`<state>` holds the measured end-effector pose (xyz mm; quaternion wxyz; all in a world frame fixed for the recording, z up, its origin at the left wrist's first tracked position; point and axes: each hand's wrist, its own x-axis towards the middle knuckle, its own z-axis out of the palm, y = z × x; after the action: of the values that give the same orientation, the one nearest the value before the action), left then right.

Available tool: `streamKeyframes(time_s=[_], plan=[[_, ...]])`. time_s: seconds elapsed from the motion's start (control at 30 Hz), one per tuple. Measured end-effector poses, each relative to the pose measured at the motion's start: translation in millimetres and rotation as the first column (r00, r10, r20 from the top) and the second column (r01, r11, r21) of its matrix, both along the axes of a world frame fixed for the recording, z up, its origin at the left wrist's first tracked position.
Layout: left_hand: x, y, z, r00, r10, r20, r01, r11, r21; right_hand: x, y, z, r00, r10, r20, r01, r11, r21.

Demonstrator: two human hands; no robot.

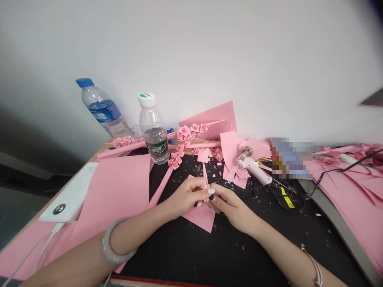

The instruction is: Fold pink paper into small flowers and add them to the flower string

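Both wrists low, left hand (188,195) and right hand (228,203) meet fingertip to fingertip, pinching a small pink paper piece (206,188), its strip pointing straight away from me.

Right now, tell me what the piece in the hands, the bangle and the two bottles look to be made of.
Pink piece: thin matte paper, folded with sharp creases, pinched by the left hand and right hand.
Bangle: pale grey, smooth and glossy, possibly jade or glass; cannot tell which.
Bottles and: clear plastic by the look, see-through ribbed walls, printed labels, blue and white screw caps.
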<state>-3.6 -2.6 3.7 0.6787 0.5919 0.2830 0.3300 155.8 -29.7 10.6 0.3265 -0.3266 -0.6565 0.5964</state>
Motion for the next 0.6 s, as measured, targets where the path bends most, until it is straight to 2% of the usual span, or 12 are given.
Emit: streamKeyframes(time_s=[0.17, 0.27, 0.37, 0.5, 0.6], plan=[[0.3, -1.0, -0.7, 0.999, 0.034, -0.031, -0.033, 0.999, 0.017, -2.5, -1.7, -0.1, 0.999, -0.023, 0.043, 0.022, 0.999, 0.035], [0.6, -1.4, 0.6, 0.999, 0.017, -0.029, -0.018, 1.0, -0.007, -1.8, -2.9, 0.9, 0.986, -0.132, 0.103, 0.119, 0.985, 0.122], [0.9, -2.1, 1.4, 0.998, 0.02, -0.067, -0.017, 0.999, 0.035, 0.4, -3.4, 0.8, 0.956, -0.253, 0.148, 0.215, 0.949, 0.232], [1.2, -3.1, 1.3, 0.986, 0.077, -0.145, -0.062, 0.992, 0.106, 4.1, -1.3, -0.4, 0.916, -0.308, 0.258, 0.188, 0.895, 0.404], [1.6, -3.8, 2.7, 0.979, 0.107, -0.176, -0.078, 0.984, 0.161, 5.8, 0.6, -1.3, 0.893, -0.34, 0.294, 0.181, 0.87, 0.458]])
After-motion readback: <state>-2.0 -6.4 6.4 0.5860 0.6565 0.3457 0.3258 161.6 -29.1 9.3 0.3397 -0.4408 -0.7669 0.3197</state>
